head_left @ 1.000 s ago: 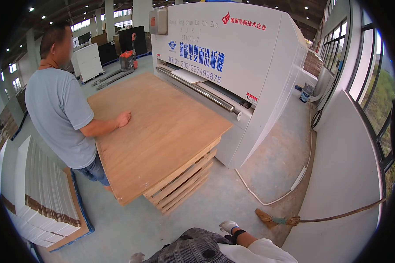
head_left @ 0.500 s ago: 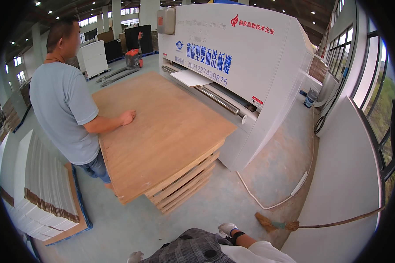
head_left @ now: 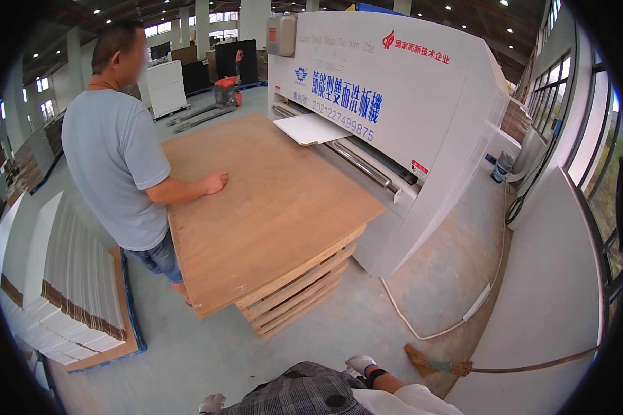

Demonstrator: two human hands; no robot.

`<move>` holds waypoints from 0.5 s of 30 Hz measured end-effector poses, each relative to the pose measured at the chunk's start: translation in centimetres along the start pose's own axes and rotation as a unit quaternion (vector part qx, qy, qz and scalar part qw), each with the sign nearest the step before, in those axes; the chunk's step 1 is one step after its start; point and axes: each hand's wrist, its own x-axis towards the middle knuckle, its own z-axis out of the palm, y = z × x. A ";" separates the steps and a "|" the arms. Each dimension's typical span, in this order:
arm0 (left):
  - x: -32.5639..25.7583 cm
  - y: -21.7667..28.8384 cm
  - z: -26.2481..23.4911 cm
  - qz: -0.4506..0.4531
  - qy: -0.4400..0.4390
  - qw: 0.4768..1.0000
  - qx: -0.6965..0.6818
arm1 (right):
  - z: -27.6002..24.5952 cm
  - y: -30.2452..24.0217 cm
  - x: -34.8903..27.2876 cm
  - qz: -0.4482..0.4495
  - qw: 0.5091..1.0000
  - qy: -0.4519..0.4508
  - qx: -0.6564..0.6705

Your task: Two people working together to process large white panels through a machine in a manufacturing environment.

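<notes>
My right hand [head_left: 360, 364], in a whitish glove with a dark band at the wrist, hangs beside my body at the lower middle. My left hand [head_left: 212, 402], also gloved, is low on the other side, partly cut off by the lower edge. Neither touches anything I can see, and their fingers are too small and hidden to read. Ahead, a brown wooden sheet [head_left: 270, 214] lies on stacked wooden pallets [head_left: 298, 294]. A white board [head_left: 310, 128] sticks out of the slot of a large white machine [head_left: 422, 90] above the sheet's far edge.
A co-worker in a light blue shirt [head_left: 114, 152] stands left, one hand on the wooden sheet. White boards [head_left: 73, 290] are stacked at the lower left. A broom [head_left: 429, 361] and a pale hose [head_left: 422, 333] lie right. A red pallet jack [head_left: 226, 91] stands behind.
The white board juts a little farther out of the machine's slot. My view has turned slightly left, so the scene sits farther right. The co-worker's hand stays on the sheet.
</notes>
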 end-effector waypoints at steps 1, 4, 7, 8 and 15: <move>2.3 -2.8 2.7 -0.020 -0.003 1.000 -0.023 | 0.2 -1.5 -0.4 -0.013 0.999 0.003 -0.033; 0.8 -1.9 2.0 -0.042 -0.012 0.998 -0.044 | 0.2 -1.3 -0.7 -0.012 0.999 0.010 -0.032; 1.7 -4.7 3.7 -0.023 -0.013 0.997 -0.074 | 0.4 -1.3 -0.4 -0.017 1.000 -0.004 -0.010; 2.6 -5.9 4.7 0.020 -0.015 0.996 -0.091 | 0.4 -1.3 -0.3 -0.020 1.000 -0.013 -0.006; 1.7 -3.2 4.9 -0.044 0.020 0.998 -0.045 | 0.0 -0.9 -0.8 0.022 0.999 -0.022 0.006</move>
